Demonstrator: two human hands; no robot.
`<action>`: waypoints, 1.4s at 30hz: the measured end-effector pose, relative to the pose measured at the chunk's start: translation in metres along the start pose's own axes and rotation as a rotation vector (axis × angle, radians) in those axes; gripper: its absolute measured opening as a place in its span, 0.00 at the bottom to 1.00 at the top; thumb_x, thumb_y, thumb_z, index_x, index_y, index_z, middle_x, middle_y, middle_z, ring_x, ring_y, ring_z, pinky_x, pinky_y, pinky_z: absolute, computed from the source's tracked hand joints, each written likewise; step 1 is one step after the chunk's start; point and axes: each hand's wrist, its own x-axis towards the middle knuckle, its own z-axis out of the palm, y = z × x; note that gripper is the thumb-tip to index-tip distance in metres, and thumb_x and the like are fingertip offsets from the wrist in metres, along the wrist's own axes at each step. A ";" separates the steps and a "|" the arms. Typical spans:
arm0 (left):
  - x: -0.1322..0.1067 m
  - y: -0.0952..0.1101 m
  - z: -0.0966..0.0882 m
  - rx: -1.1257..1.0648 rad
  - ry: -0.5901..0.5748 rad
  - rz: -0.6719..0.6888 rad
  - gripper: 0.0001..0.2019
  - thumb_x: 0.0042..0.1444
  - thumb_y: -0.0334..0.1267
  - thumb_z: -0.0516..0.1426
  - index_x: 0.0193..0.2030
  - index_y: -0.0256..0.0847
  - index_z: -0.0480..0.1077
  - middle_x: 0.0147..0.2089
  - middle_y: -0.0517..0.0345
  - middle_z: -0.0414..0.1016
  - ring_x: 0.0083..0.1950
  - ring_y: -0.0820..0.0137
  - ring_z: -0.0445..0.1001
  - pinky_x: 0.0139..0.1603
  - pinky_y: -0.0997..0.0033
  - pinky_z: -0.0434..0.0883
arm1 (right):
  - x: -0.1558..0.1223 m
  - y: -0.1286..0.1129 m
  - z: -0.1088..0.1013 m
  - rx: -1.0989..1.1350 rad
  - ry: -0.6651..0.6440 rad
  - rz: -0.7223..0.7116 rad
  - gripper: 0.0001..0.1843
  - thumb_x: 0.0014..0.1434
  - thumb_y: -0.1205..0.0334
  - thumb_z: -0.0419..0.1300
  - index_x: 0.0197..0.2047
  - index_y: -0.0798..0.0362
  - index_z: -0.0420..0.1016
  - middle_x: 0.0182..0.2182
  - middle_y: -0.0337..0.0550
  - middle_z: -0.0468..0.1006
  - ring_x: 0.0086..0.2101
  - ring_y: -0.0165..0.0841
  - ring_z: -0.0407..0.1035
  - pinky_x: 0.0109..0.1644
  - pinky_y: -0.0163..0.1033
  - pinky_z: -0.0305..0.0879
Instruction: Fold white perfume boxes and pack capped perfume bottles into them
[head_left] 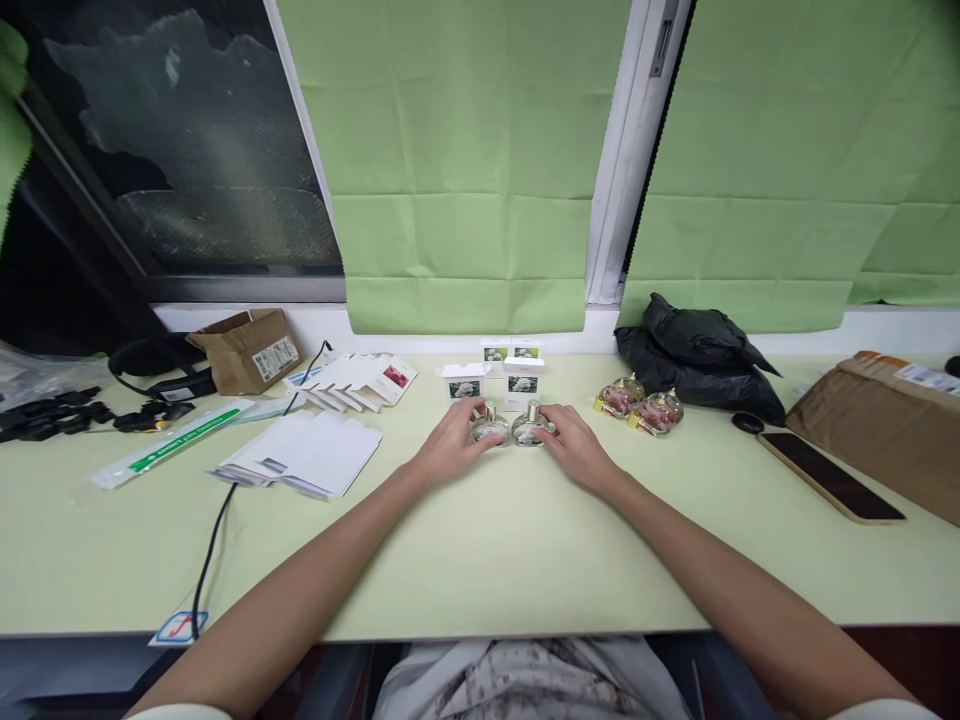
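Note:
Two clear glass perfume bottles with silvery-green caps stand side by side near the middle of the table. My left hand [452, 440] has its thumb and fingers around the left perfume bottle [490, 428]. Around the right perfume bottle [529, 428] my right hand [576, 445] is closed in the same way, from the other side. Just behind the bottles are small white boxes with flower pictures: a left front box [464, 384], a right front box [523, 384], and two more boxes partly hidden at their back.
Two ornate pink-and-gold bottles [654, 412] lie right of my hands, before black plastic bags [697, 365]. A phone [832, 478] and brown carton [885, 430] are far right. On the left are white flattened boxes [307, 455], a black cable [214, 545] and an open cardboard box [251, 350].

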 end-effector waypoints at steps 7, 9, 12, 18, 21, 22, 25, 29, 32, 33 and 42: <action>0.010 -0.015 -0.006 0.104 0.562 0.002 0.17 0.71 0.46 0.54 0.61 0.44 0.60 0.59 0.44 0.65 0.57 0.57 0.68 0.58 0.51 0.70 | -0.001 0.006 -0.002 -0.035 0.023 0.010 0.16 0.74 0.53 0.53 0.60 0.48 0.71 0.52 0.50 0.78 0.52 0.46 0.68 0.54 0.52 0.68; 0.013 -0.024 -0.005 0.112 0.595 -0.017 0.27 0.69 0.48 0.57 0.69 0.45 0.55 0.67 0.40 0.59 0.65 0.52 0.64 0.61 0.48 0.70 | -0.001 0.007 -0.001 -0.037 0.032 0.016 0.16 0.74 0.53 0.53 0.60 0.48 0.71 0.52 0.50 0.78 0.51 0.46 0.67 0.53 0.51 0.68; 0.016 -0.036 -0.006 0.063 0.521 -0.048 0.37 0.67 0.51 0.59 0.76 0.48 0.46 0.75 0.39 0.50 0.73 0.49 0.58 0.66 0.45 0.68 | 0.000 0.009 -0.001 -0.040 0.043 0.021 0.16 0.74 0.53 0.53 0.60 0.48 0.71 0.52 0.50 0.78 0.51 0.47 0.67 0.53 0.52 0.68; 0.019 -0.044 -0.009 -0.110 0.366 -0.067 0.31 0.70 0.49 0.57 0.75 0.51 0.50 0.75 0.42 0.56 0.72 0.53 0.65 0.68 0.46 0.68 | 0.000 0.009 0.000 -0.055 0.046 0.034 0.17 0.74 0.53 0.53 0.61 0.49 0.70 0.53 0.50 0.78 0.53 0.47 0.67 0.54 0.52 0.67; 0.020 -0.044 -0.010 -0.112 0.389 -0.051 0.29 0.69 0.46 0.58 0.73 0.51 0.52 0.72 0.44 0.59 0.66 0.56 0.71 0.65 0.48 0.72 | 0.000 0.008 0.000 -0.056 0.036 0.043 0.17 0.74 0.53 0.53 0.61 0.49 0.69 0.53 0.50 0.78 0.52 0.47 0.67 0.54 0.52 0.67; 0.020 -0.045 -0.010 -0.095 0.394 -0.042 0.28 0.69 0.45 0.58 0.72 0.51 0.53 0.71 0.44 0.59 0.64 0.57 0.72 0.64 0.49 0.72 | 0.000 0.007 0.000 -0.054 0.032 0.047 0.17 0.74 0.53 0.53 0.61 0.49 0.69 0.53 0.50 0.78 0.52 0.47 0.66 0.54 0.51 0.67; 0.021 -0.047 -0.010 0.003 0.403 0.009 0.25 0.69 0.42 0.58 0.70 0.49 0.57 0.67 0.44 0.61 0.63 0.58 0.71 0.63 0.50 0.72 | 0.000 0.008 0.000 -0.048 0.030 0.057 0.17 0.74 0.53 0.53 0.61 0.49 0.69 0.54 0.50 0.77 0.52 0.47 0.66 0.53 0.51 0.67; 0.023 -0.050 -0.010 0.055 0.429 0.058 0.22 0.69 0.41 0.58 0.66 0.47 0.59 0.67 0.44 0.59 0.70 0.56 0.64 0.64 0.51 0.72 | 0.000 0.010 0.001 -0.057 0.034 0.055 0.18 0.74 0.53 0.53 0.61 0.50 0.69 0.53 0.50 0.78 0.52 0.47 0.67 0.53 0.51 0.67; 0.024 -0.051 -0.009 0.019 0.435 0.075 0.19 0.69 0.40 0.58 0.64 0.48 0.60 0.67 0.45 0.60 0.68 0.58 0.65 0.62 0.52 0.74 | 0.000 0.010 0.001 -0.068 0.027 0.063 0.18 0.74 0.53 0.53 0.62 0.49 0.69 0.53 0.50 0.78 0.52 0.47 0.67 0.54 0.51 0.67; 0.024 -0.051 -0.008 0.004 0.433 0.079 0.18 0.69 0.39 0.58 0.63 0.48 0.60 0.66 0.46 0.61 0.67 0.58 0.66 0.62 0.52 0.74 | 0.000 0.010 0.001 -0.071 0.023 0.068 0.19 0.74 0.53 0.53 0.62 0.49 0.69 0.54 0.50 0.78 0.52 0.47 0.67 0.55 0.51 0.67; 0.022 -0.039 -0.009 -0.125 0.372 0.042 0.11 0.71 0.41 0.56 0.58 0.48 0.63 0.56 0.52 0.66 0.56 0.64 0.71 0.55 0.57 0.79 | -0.001 0.002 -0.002 0.004 0.081 0.108 0.27 0.70 0.53 0.58 0.69 0.46 0.58 0.56 0.49 0.74 0.55 0.45 0.67 0.56 0.51 0.69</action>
